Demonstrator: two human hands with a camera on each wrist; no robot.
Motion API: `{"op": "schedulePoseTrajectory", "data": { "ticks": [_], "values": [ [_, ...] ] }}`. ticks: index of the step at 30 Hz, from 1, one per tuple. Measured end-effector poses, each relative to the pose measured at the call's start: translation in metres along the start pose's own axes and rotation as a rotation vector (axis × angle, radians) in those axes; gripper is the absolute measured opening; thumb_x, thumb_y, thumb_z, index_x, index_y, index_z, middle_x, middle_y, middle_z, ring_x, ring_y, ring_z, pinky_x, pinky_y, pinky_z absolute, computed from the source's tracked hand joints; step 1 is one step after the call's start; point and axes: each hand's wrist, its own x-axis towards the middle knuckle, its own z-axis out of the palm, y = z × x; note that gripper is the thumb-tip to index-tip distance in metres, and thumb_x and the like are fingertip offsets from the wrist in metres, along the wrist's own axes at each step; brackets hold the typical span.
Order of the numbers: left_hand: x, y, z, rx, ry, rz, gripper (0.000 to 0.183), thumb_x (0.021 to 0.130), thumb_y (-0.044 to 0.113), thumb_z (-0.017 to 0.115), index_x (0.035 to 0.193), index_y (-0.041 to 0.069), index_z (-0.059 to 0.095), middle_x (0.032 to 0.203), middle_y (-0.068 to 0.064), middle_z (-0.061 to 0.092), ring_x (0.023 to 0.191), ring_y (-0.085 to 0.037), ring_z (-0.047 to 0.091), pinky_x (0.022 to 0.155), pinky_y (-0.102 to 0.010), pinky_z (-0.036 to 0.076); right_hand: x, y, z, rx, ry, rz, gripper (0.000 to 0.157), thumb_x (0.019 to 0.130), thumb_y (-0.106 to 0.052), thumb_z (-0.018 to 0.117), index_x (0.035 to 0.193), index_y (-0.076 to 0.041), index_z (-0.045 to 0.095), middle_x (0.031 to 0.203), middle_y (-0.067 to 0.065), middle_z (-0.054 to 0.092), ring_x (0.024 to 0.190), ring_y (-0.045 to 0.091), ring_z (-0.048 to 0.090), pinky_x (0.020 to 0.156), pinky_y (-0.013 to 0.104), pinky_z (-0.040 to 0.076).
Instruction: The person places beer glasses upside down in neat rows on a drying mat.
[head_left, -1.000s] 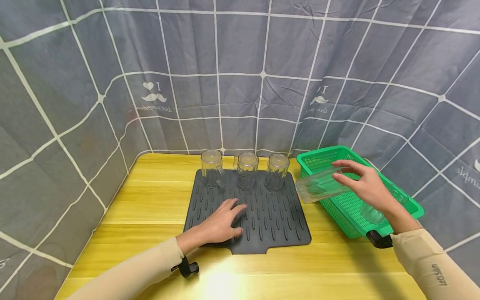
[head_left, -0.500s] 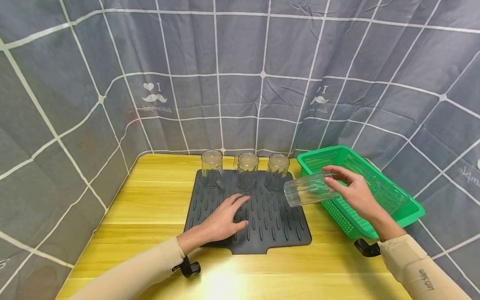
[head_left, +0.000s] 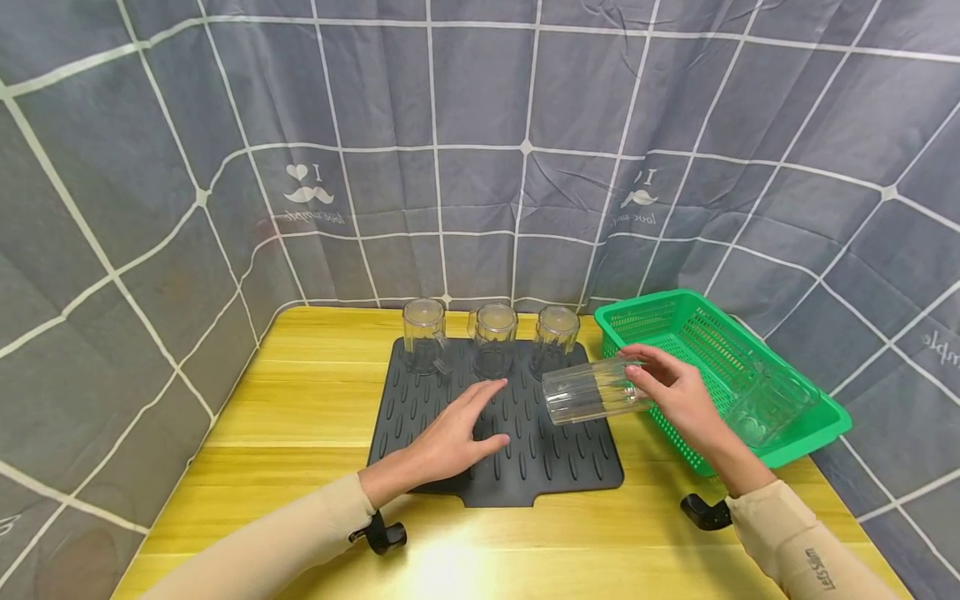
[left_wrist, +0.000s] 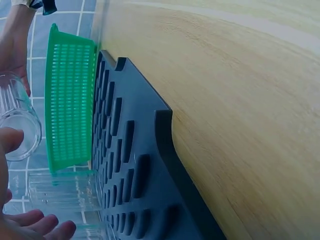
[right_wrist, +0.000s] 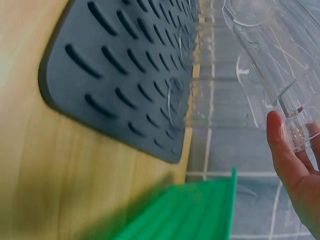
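Observation:
My right hand holds a clear glass mug by one end, thumb and fingers pinching it. The mug lies nearly sideways above the right part of the black ridged mat; its handle shows on the underside in the right wrist view. My left hand hovers over the middle of the mat, fingers extended and thumb spread, holding nothing. In the left wrist view its thumb overlaps the held mug. Three upside-down glass mugs, left, middle and right, stand along the mat's back edge.
A green perforated basket stands right of the mat, with clear glassware at its near right end. A grey grid-patterned curtain hangs behind the wooden table.
My right hand has carried the mug leftward and nearer, from over the basket's edge to over the mat. My left hand has shifted slightly right, its fingers straightening.

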Motion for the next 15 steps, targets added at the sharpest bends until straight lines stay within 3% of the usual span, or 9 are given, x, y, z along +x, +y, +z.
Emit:
{"op": "schedulePoseTrajectory", "data": {
  "ticks": [3, 9, 15],
  "values": [
    [0.001, 0.0, 0.0, -0.022, 0.009, 0.006, 0.082, 0.096, 0.047, 0.066, 0.16, 0.043, 0.015, 0.164, 0.005, 0.028, 0.149, -0.021, 0.035, 0.112, -0.051, 0.041, 0.0, 0.002, 0.009, 0.024, -0.004, -0.005, 0.038, 0.104, -0.02, 0.058, 0.14, -0.008, 0.057, 0.132, 0.001, 0.063, 0.112, 0.0, 0.061, 0.079, 0.023, 0.056],
    [0.002, 0.002, 0.001, -0.062, 0.019, 0.013, 0.087, 0.094, 0.057, 0.064, 0.16, 0.044, 0.009, 0.166, 0.003, 0.023, 0.15, -0.022, 0.032, 0.112, -0.054, 0.04, 0.0, 0.005, 0.025, 0.086, -0.008, 0.026, 0.038, 0.104, -0.022, 0.058, 0.139, -0.006, 0.058, 0.132, 0.004, 0.063, 0.113, 0.007, 0.063, 0.079, 0.029, 0.059],
    [0.002, 0.004, 0.003, -0.113, 0.023, 0.004, 0.092, 0.09, 0.064, 0.064, 0.159, 0.047, 0.005, 0.166, 0.005, 0.023, 0.149, -0.022, 0.034, 0.111, -0.055, 0.041, -0.001, 0.004, 0.039, 0.159, -0.027, 0.062, 0.043, 0.105, -0.025, 0.057, 0.142, -0.003, 0.053, 0.135, 0.003, 0.06, 0.117, 0.008, 0.06, 0.082, 0.029, 0.058]
  ]
}}
